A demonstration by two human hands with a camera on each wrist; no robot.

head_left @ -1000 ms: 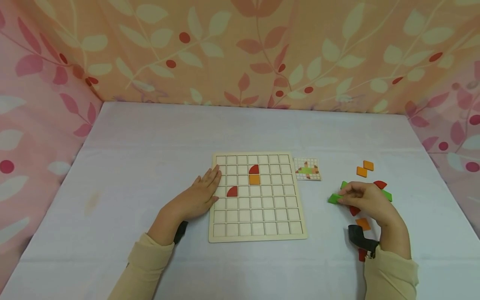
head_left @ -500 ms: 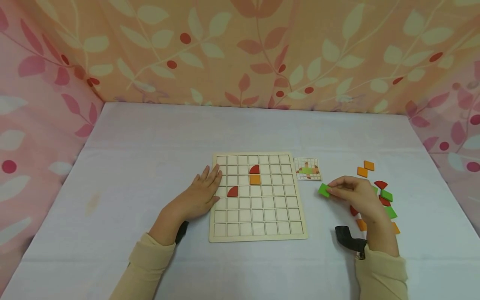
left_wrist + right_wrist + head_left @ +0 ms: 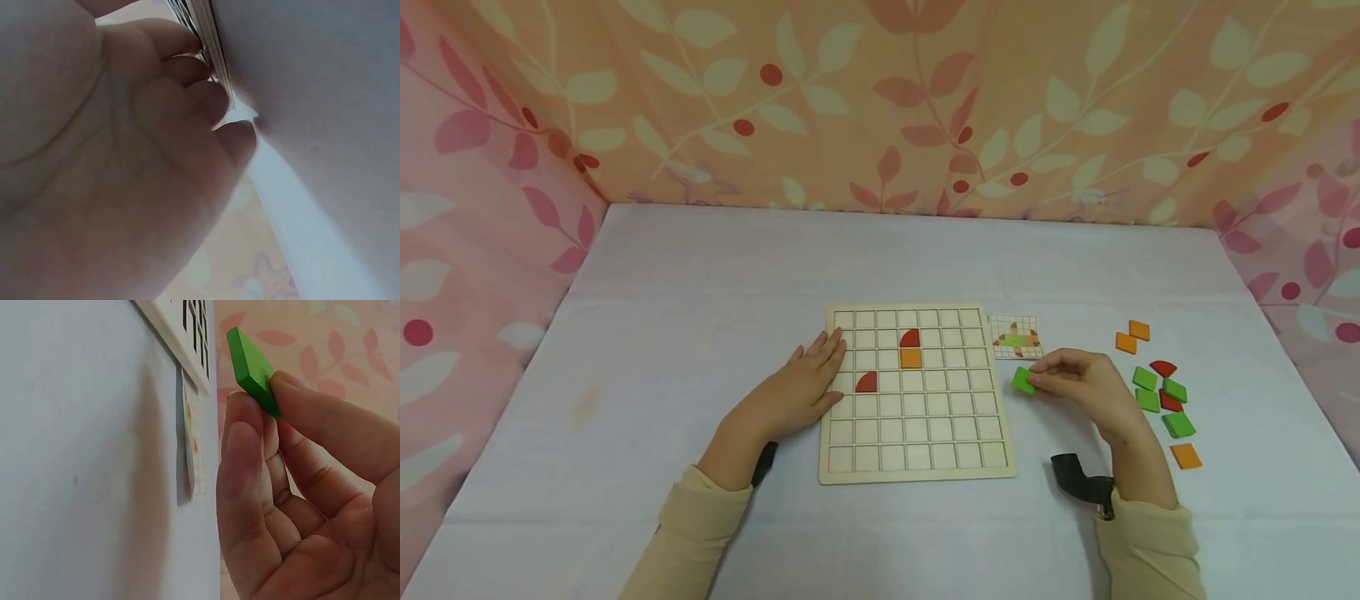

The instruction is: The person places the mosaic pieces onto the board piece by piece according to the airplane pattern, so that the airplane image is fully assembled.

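A pale wooden grid board point(image 3: 917, 458) lies in the middle of the white table. On it sit an upper red quarter-circle tile point(image 3: 911, 338), an orange square tile point(image 3: 911, 358) just below that, and a lower-left red quarter-circle tile point(image 3: 867, 382). My left hand point(image 3: 801, 383) rests along the board's left edge with its fingers extended; the left wrist view shows the fingertips against the edge. My right hand point(image 3: 1086, 390) pinches a green square tile point(image 3: 253, 372) between thumb and fingers, just right of the board and above the table.
A small pattern card point(image 3: 1017, 337) lies at the board's upper right corner. Farther right is a loose group of green tiles point(image 3: 1179, 425), red tiles point(image 3: 1163, 368) and orange tiles point(image 3: 1186, 456). A floral curtain point(image 3: 880, 108) stands behind the table.
My right hand has drawn the green tile out of the loose group and carried it left toward the board. My left hand has stayed in place.
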